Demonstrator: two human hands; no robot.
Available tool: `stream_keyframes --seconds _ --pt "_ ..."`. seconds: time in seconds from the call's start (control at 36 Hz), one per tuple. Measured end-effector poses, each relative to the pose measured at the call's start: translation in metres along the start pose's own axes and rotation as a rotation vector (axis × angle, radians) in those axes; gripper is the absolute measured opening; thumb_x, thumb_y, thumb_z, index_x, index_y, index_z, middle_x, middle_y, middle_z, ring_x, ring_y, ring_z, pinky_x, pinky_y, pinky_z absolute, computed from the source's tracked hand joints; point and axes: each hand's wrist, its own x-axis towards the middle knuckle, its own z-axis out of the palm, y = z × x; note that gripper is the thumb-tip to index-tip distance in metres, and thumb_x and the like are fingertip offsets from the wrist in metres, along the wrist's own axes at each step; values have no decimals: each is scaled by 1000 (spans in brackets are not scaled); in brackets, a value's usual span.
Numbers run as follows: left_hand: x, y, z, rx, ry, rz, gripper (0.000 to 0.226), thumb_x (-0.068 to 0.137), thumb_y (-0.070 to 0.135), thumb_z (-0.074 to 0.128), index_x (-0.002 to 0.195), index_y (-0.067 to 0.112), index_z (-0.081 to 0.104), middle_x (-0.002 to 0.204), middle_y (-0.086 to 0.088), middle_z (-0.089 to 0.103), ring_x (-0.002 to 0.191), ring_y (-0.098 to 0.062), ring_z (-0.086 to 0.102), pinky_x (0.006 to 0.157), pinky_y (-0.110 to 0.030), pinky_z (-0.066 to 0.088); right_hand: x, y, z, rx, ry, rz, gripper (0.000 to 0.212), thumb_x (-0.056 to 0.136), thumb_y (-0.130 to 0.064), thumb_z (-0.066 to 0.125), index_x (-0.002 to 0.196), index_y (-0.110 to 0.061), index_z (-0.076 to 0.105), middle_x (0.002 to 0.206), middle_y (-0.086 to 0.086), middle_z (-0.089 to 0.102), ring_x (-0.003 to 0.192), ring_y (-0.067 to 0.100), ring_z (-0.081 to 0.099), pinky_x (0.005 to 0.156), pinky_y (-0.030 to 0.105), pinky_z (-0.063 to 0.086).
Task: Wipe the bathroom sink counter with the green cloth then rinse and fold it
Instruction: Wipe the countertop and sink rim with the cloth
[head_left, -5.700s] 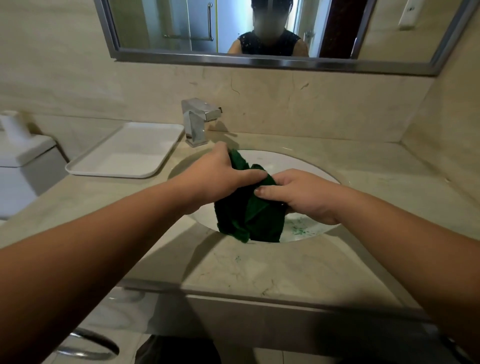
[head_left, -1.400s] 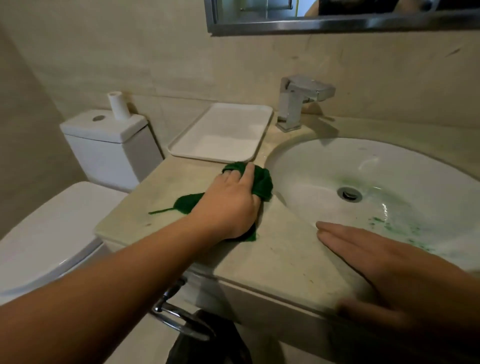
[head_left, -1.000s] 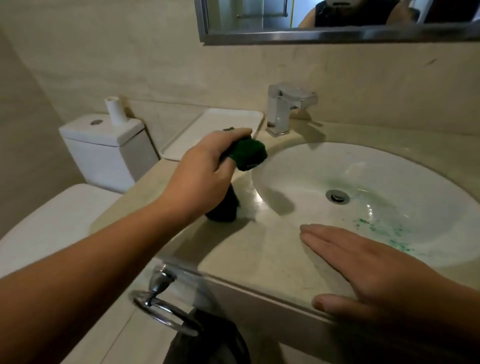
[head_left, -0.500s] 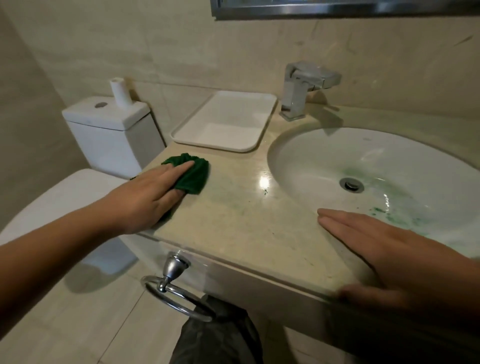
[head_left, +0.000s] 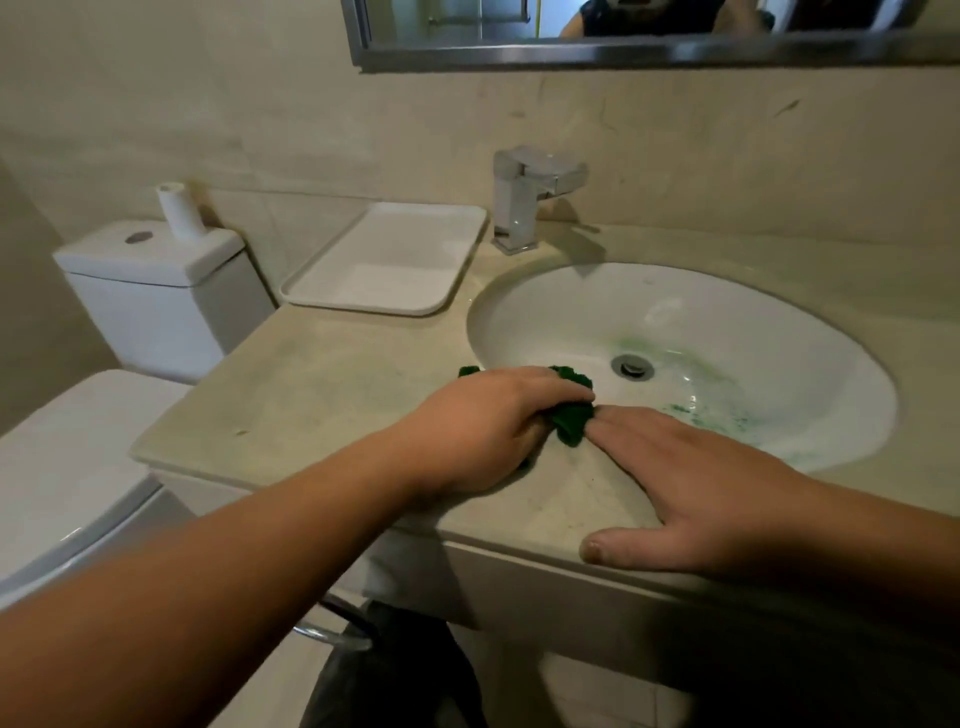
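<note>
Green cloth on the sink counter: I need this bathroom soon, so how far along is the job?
Done: nothing I can confirm; the counter shows faint marks. In hand: the left hand grips the bunched green cloth on the counter by the basin, right hand flat beside it. Left: rinsing at the faucet, which isn't running, and folding; green specks lie in the basin.

The green cloth (head_left: 572, 418) was dark and crumpled into a small bunch. It lay on the beige stone desk (head_left: 322, 384), at the front-left rim of the white sink (head_left: 727, 312). The left hand (head_left: 488, 431) covered most of it and gripped it with curled fingers.
</note>
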Motion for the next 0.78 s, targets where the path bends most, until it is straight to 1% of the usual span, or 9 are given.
stream_keyframes --seconds 0.08,0.14,0.22,0.31,0.39,0.44,0.61,0.69,0.78 --pt "-14 -16 -23 -43 98 -34 47 103 15 55 146 32 57 143 7 62 125 -13 58 107 -33 47 -4 -2 -2 6 -29 19 107 75 -96 37 158 -46 -7 168 -20 0 150 3 12 119 28 20" --pt "-36 -39 -47 -66 196 -107 47 103 17 52 146 34 56 143 11 59 123 -4 54 108 -32 44 -4 -3 -3 11 -42 26 107 74 -96 36 158 -46 -8 168 -21 -2 152 3 9 121 29 18" --pt "-82 -91 -78 15 295 -330 50 103 19 50 148 41 50 142 5 58 117 -10 53 99 -40 48 -1 -6 -5 13 -39 4 106 76 -94 39 159 -43 -5 167 -21 2 150 2 12 119 27 20" --pt "-120 -137 -85 55 190 -584 50 108 22 48 144 55 37 144 -8 58 110 -21 55 90 -44 48 -1 -7 -6 10 -46 3 106 78 -92 41 159 -42 -4 167 -20 3 149 1 13 117 25 20" --pt "-126 -151 -71 88 85 -706 54 110 25 44 159 43 31 155 -17 51 125 -36 57 104 -50 43 1 -7 -5 4 -46 7 106 78 -92 41 159 -42 -5 168 -20 2 150 1 12 116 24 18" --pt "-114 -144 -64 89 68 -695 56 111 27 42 165 33 26 163 -15 42 141 -39 47 116 -47 35 2 -5 -3 -1 -43 6 108 76 -94 37 159 -42 -8 168 -20 -1 151 1 9 120 26 18" --pt "-51 -90 -37 73 39 -469 62 110 30 41 167 34 17 169 -4 33 150 -27 38 122 -42 30 0 -7 -3 -10 -35 17 107 76 -94 36 159 -42 -8 167 -21 -2 150 0 9 118 25 19" --pt "-12 -53 -19 49 54 -331 60 108 24 42 165 35 27 167 -1 38 150 -24 40 122 -39 31 -1 -8 -3 -14 -30 24 107 74 -96 32 158 -43 -7 168 -21 -1 151 1 10 119 27 20" --pt "6 -31 -14 -26 22 -187 58 103 17 48 158 37 42 157 2 54 139 -21 53 118 -38 40 -4 -5 -2 -16 -22 33 106 73 -99 29 158 -45 -5 168 -19 3 150 4 15 119 30 25"
